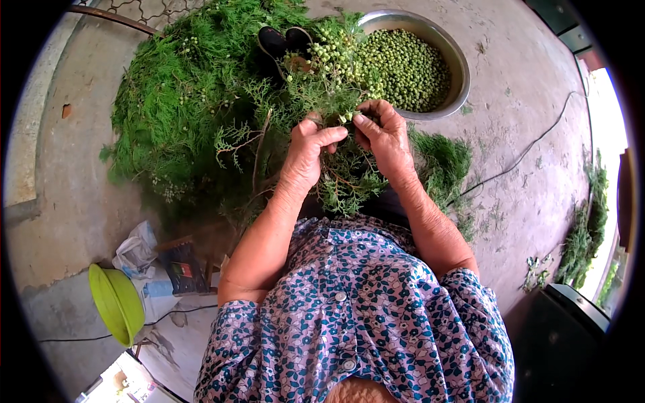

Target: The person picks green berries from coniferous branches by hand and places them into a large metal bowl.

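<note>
Two bare hands meet over a feathery green sprig (339, 111) studded with small round green berries, held above a concrete floor (517, 80). The left hand (306, 151) is closed around the sprig's stem, thumb pressed along the top. The right hand (384, 134) pinches narrowly at the berry cluster, fingertips touching the sprig just beside the left thumb. Just beyond the hands, toward the far edge of the floor, sits a round, shiny metal bowl (459, 67), filled nearly to the rim with loose green berries (406, 70), pea-sized and matte. To the left of the bowl spreads a big heap of cut branches (181, 107), soft and ferny, with a dark pair of shears (282, 41) resting on top. A smaller tuft of stripped greenery (443, 161) lies on the floor beside the right wrist. Near the left edge of the floor a lime-green plastic basin (115, 303) stands tilted on its side, next to a crumpled white bag (136, 248). The person wears a blue-and-pink floral blouse (363, 316).
</note>
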The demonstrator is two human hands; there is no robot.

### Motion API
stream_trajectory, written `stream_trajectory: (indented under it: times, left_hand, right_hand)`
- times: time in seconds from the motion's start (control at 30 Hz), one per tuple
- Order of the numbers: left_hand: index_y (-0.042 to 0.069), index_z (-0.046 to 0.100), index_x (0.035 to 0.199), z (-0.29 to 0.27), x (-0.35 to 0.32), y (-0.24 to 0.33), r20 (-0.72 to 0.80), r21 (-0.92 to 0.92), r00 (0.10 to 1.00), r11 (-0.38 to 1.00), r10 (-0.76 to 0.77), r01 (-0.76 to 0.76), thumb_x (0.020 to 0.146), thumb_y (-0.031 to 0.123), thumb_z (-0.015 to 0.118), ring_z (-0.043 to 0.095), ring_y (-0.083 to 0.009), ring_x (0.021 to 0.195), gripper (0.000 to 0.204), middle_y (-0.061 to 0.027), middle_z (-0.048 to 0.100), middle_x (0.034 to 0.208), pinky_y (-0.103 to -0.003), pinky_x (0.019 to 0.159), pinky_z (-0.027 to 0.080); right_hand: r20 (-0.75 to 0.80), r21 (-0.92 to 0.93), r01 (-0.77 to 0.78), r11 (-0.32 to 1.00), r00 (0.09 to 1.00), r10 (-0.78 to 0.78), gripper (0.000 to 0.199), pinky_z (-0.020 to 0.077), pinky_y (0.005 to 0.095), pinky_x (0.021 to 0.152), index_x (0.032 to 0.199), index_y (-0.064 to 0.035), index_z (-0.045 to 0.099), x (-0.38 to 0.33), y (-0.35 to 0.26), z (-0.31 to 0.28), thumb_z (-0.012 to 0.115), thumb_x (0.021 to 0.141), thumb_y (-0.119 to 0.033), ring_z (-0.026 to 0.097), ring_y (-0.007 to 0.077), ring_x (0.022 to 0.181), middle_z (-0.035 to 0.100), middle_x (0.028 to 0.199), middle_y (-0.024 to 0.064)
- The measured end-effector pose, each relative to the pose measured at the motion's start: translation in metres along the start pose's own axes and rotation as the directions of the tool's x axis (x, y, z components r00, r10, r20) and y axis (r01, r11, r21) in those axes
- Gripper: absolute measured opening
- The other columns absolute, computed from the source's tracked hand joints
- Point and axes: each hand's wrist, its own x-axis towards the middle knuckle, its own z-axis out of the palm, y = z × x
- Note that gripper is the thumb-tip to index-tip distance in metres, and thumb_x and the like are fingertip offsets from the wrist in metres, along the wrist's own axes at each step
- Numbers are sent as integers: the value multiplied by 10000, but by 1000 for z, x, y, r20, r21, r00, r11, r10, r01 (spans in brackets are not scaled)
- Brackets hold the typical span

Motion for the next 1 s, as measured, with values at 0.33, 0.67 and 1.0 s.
stream_trajectory:
  times: [0.33,0.67,1.0]
  left_hand:
    - [39,643,855,14,-7,0,-129,37,989,997,66,-61,743,59,621,501,-45,651,115,23,607,766,-192,598,395]
    - [67,647,795,12,-7,1,-115,37,993,999,12,-7,702,95,648,322,-4,502,98,98,496,604,-176,459,234]
    - [19,647,778,5,-1,-14,-75,278,991,957,112,-87,739,51,618,473,-30,601,58,41,583,682,-201,558,386]
  right_hand:
    - [57,9,-29,1000,998,28,137,372,179,471,962,-16,578,0,5,1,542,850,-86,437,39,556,515,661,-20]
    - [234,501,-393,771,919,317,154,303,212,432,827,-28,508,5,13,-6,491,883,-170,397,91,519,449,644,18]
    - [228,64,-113,992,969,96,235,407,218,528,974,-12,534,1,-3,-17,615,813,-163,476,86,600,534,694,22]
